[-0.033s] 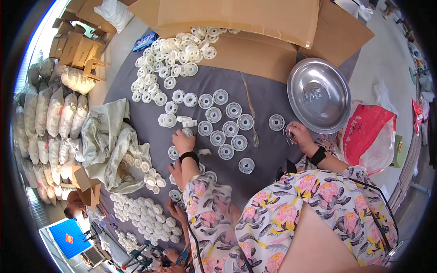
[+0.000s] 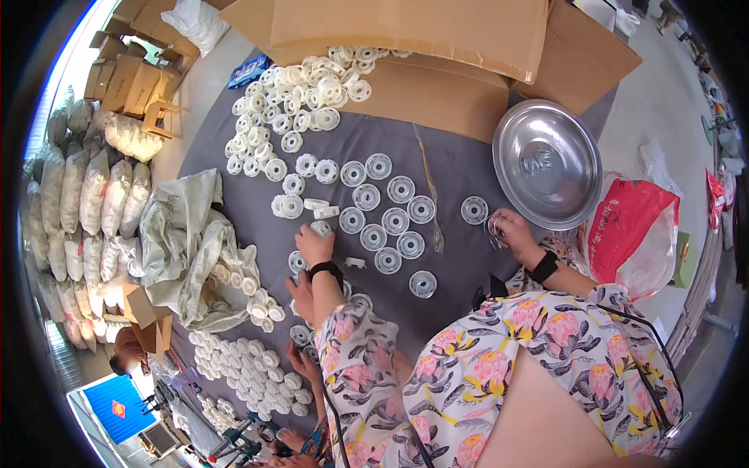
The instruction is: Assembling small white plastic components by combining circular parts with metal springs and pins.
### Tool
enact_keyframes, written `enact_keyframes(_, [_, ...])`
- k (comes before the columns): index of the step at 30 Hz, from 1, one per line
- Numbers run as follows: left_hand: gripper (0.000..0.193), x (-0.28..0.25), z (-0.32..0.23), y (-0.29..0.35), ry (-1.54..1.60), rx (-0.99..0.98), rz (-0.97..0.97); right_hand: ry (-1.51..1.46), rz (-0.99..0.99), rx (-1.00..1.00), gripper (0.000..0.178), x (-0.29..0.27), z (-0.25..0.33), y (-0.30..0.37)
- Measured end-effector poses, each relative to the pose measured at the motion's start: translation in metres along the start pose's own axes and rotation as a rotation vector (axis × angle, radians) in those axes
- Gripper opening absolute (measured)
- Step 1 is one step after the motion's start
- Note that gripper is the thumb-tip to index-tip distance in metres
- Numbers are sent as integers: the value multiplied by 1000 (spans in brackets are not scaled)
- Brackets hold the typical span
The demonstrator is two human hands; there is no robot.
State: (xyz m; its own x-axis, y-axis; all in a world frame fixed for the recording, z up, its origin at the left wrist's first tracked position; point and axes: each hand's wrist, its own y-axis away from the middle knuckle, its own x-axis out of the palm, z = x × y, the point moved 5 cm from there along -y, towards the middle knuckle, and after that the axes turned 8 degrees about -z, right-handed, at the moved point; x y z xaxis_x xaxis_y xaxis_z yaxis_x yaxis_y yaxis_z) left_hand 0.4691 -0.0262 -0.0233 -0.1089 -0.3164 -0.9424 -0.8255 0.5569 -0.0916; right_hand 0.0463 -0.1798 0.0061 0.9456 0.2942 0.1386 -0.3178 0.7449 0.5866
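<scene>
Head view: left hand (image 2: 314, 244) pinches a white plastic spool (image 2: 321, 228); right hand (image 2: 511, 231) grips a clear round disc (image 2: 495, 231) near a shiny steel bowl (image 2: 546, 162).

bright daylight, soft shadows, sharp centre, fisheye-bent dark rim.

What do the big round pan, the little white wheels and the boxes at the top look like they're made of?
The pan looks like polished metal, probably steel or aluminium: silvery, with bright reflections. The white wheels look like moulded plastic, slightly glossy, some almost see-through; the left hand rests on one. The boxes are plain brown cardboard, matte, with folded flaps.
</scene>
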Motion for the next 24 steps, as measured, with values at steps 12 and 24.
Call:
enact_keyframes(12, [36, 28, -153, 191, 1373, -331, 561, 136, 149, 80, 13, 31, -18, 10])
enact_keyframes(24, [27, -19, -226, 237, 937, 453, 669, 383, 352, 180, 26, 16, -63, 18])
